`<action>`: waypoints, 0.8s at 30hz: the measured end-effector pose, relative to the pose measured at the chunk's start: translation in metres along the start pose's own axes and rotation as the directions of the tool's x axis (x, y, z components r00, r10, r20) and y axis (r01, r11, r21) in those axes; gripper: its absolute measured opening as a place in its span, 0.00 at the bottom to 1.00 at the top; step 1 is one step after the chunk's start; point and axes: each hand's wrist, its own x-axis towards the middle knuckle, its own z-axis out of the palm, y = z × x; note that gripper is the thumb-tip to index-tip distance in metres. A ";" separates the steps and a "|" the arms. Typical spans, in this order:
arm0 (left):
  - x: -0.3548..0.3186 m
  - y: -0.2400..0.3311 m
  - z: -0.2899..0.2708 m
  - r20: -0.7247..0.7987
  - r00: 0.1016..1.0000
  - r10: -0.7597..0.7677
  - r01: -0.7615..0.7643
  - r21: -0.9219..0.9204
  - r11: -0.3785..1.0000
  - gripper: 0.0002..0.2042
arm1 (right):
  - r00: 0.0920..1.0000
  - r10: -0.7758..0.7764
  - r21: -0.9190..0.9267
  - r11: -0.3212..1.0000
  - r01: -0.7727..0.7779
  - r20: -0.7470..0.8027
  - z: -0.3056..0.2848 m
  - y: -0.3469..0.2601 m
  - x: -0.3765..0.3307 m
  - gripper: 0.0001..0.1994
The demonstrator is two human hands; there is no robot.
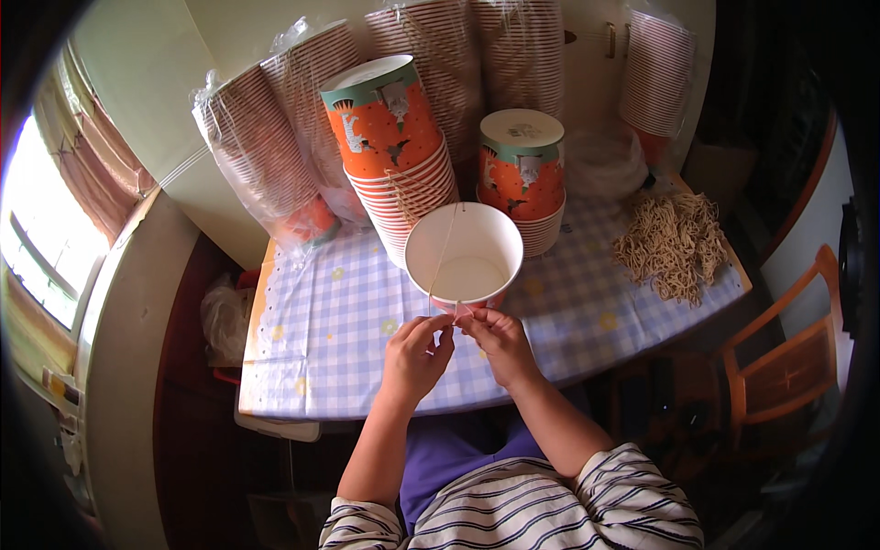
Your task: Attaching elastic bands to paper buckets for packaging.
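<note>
A white-lined paper bucket (486, 240) sits mouth-up at the centre of the frame over the checked counter (339, 371), a thin cord (446, 246) crossing its opening. Just below its near rim, the left hand (414, 359) and right hand (503, 345) pinch the cord between thumbs and fingers. Upside-down orange buckets (385, 128) stand stacked behind; a tan cord heap (674, 243) lies at right.

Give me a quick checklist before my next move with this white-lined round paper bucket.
1. White-lined round paper bucket open side up: ok.
2. Left hand and right hand both at its near rim: ok.
3. Thin tan cord spanning the opening: ok.
4. Cord fastened at near rim: cannot tell; hands obscure it.
5. Tangled tan cord pile apart from bucket: ok.
</note>
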 end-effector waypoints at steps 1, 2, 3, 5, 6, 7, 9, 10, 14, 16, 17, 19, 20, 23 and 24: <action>0.000 0.001 0.000 0.000 1.000 -0.001 0.001 -0.001 1.000 0.08 | 1.000 0.005 0.009 1.000 -0.005 0.002 0.000 -0.001 -0.001 0.11; 0.000 0.002 -0.001 -0.001 1.000 -0.021 0.021 -0.016 1.000 0.10 | 1.000 0.009 0.017 1.000 -0.009 0.003 0.001 -0.002 -0.001 0.11; 0.000 0.003 -0.001 -0.002 0.999 -0.042 0.042 -0.029 0.999 0.12 | 1.000 0.009 0.017 1.000 -0.009 0.004 0.001 -0.002 -0.001 0.11; -0.001 0.002 -0.003 0.003 0.999 -0.036 0.036 -0.034 0.999 0.12 | 1.000 0.007 0.020 1.000 -0.007 0.009 0.001 -0.001 -0.001 0.11; -0.001 0.002 -0.004 0.008 0.999 -0.031 0.031 -0.040 0.999 0.13 | 1.000 0.008 0.020 1.000 -0.008 0.010 0.000 -0.001 -0.001 0.11; -0.002 0.001 -0.005 0.007 0.999 -0.032 0.032 -0.040 0.999 0.13 | 1.000 0.016 0.008 1.000 -0.016 0.013 0.000 -0.001 -0.001 0.11; -0.003 0.000 -0.005 -0.013 1.000 -0.004 0.004 -0.015 1.000 0.13 | 1.000 0.024 -0.004 1.000 -0.024 0.017 0.000 -0.001 -0.001 0.11; -0.003 0.000 -0.005 -0.013 1.000 -0.004 0.004 -0.014 1.000 0.13 | 1.000 0.021 0.002 1.000 -0.021 0.014 0.001 -0.001 -0.001 0.11; -0.002 -0.001 -0.003 -0.031 1.000 -0.005 0.005 -0.004 1.000 0.10 | 1.000 0.029 0.017 0.999 -0.029 0.008 0.002 -0.001 -0.001 0.12; -0.002 -0.002 -0.002 -0.038 0.999 -0.010 0.010 -0.010 1.000 0.09 | 1.000 0.023 0.016 1.000 -0.023 0.009 0.001 0.000 -0.001 0.11; -0.002 -0.003 -0.001 -0.041 0.999 0.001 -0.001 -0.009 1.000 0.08 | 1.000 0.017 0.015 1.000 -0.018 0.011 0.001 0.000 0.000 0.11; -0.001 -0.003 -0.001 -0.043 0.999 0.011 -0.012 -0.008 1.000 0.08 | 1.000 0.013 0.017 1.000 -0.013 0.008 0.001 0.000 0.000 0.11; -0.001 -0.002 -0.001 -0.043 0.999 0.018 -0.018 -0.008 1.000 0.07 | 1.000 0.009 0.018 1.000 -0.009 0.004 0.001 0.000 0.000 0.11; -0.002 -0.004 -0.002 -0.043 0.999 0.014 -0.014 0.000 1.000 0.07 | 1.000 0.019 0.025 1.000 -0.020 0.007 0.003 -0.002 -0.001 0.11; -0.003 -0.005 -0.001 -0.041 0.999 0.004 -0.004 0.007 1.000 0.07 | 1.000 0.019 0.025 1.000 -0.019 0.007 0.002 -0.002 -0.001 0.11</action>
